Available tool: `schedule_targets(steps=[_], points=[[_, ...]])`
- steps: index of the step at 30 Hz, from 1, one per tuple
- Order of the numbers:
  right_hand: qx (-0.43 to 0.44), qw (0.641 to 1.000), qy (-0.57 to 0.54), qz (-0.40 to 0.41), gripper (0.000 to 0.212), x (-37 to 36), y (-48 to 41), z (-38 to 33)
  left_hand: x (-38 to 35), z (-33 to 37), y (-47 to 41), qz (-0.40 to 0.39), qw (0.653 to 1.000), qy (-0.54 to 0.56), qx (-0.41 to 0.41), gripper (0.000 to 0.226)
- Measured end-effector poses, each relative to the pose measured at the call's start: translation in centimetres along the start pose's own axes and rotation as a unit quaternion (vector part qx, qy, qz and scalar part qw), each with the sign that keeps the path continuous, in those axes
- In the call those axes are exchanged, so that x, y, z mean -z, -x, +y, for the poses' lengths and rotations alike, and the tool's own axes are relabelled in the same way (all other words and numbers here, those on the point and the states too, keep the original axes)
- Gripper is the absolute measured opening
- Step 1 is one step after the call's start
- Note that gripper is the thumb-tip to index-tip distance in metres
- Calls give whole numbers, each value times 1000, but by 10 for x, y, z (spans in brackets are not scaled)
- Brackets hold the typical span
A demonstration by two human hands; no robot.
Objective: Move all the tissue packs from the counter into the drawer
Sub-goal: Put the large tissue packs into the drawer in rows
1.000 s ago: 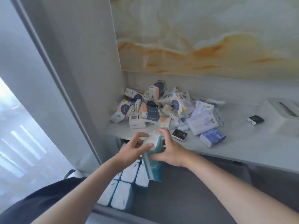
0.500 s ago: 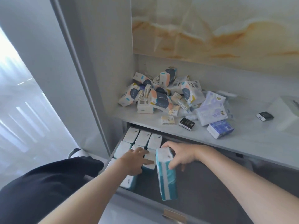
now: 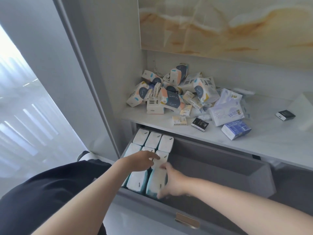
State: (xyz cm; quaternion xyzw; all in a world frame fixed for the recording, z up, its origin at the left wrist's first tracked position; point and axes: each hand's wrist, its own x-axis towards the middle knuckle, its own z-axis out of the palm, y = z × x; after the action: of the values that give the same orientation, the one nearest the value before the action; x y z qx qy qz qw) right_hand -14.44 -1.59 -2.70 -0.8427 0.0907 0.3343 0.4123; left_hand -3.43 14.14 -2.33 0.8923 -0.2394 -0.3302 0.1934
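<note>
A grey drawer stands pulled out below the white counter. Several white and teal tissue packs stand upright in rows at its left end. My right hand grips the nearest pack at the front of the right row, thumb low and fingers along its right side. My left hand rests with straight fingers on top of the packs just behind it. A heap of assorted tissue packs lies in the counter's back left corner.
A blue pack, pale purple packs and small black packs lie on the counter right of the heap; another black pack lies further right. A grey wall panel bounds the left. The drawer's right part holds nothing.
The teal pack held upright above the drawer has gone down into the front of the right row. My right hand shifted to its side; my left hand stays on the neighbouring packs.
</note>
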Motion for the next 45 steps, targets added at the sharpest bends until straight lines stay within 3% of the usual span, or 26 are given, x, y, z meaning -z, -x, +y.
schedule_targets(steps=[2,5,9,13,16,18,20,23,28,30,34,39,42,45], points=[[-23,997,-71,-27,96,-14,-3,1,-4,-3,6,-23,997,-67,-10,46],[-51,992,-116,-12,83,-19,-12,1,-12,-6,14,-61,982,-177,-18,69],[-107,979,-156,71,69,-12,-21,3,-17,-4,12,-6,971,-233,-47,81],[-98,969,-222,38,93,-6,-27,7,-23,-5,6,23,946,-319,-54,111],[-68,975,-211,6,93,-1,-26,8,-18,-5,2,-4,940,-337,-42,106],[-71,987,-143,12,83,6,-28,7,-13,-2,-2,-12,945,-323,-46,97],[-69,997,-22,41,71,19,-32,4,-4,5,-6,-21,952,-301,-48,85],[-19,981,149,126,48,52,-40,-5,19,16,-16,-17,968,-244,-48,65],[80,938,144,305,27,122,-55,-38,73,33,-41,146,977,-136,-82,39],[95,921,158,342,33,151,-67,-51,90,37,-54,220,971,-42,-83,39],[67,901,194,381,67,193,-94,-72,112,40,-86,311,941,104,-85,51],[32,911,229,343,80,204,-126,-73,126,44,-118,294,932,202,-63,62],[83,906,179,375,76,194,-132,-64,135,51,-130,281,926,245,-64,67],[142,900,125,393,74,185,-134,-50,142,53,-143,299,890,344,-20,66]])
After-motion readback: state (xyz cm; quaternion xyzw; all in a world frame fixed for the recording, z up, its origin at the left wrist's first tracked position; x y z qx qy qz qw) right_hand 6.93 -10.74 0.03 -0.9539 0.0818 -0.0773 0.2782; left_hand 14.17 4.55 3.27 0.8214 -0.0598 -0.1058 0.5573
